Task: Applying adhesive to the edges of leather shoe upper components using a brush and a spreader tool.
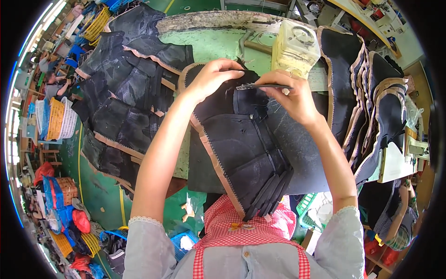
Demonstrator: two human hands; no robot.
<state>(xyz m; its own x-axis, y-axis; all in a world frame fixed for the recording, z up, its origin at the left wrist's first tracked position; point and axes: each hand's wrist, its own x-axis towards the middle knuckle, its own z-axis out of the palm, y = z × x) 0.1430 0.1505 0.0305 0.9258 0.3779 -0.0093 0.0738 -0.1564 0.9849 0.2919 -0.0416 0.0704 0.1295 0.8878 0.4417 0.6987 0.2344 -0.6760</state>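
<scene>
A stack of black leather-like panels (232,139) with tan zigzag-cut edges lies in front of me, its near end hanging over toward my lap. My left hand (218,76) pinches the far edge of the top panel between thumb and fingers. My right hand (290,95) is closed around a slim dark tool (267,86) with a pale, worn tip; its exact kind is unclear. That tip points left, over a folded flap (251,100) of the panel and close to my left fingers.
A yellowed, glue-stained plastic container (296,49) stands beyond my right hand. More black panels (121,93) overlap on the left, and further ones (344,74) stand in rows on the right. A dark board (306,149) covers the green tabletop (204,42). Baskets (58,118) and other people are farther off.
</scene>
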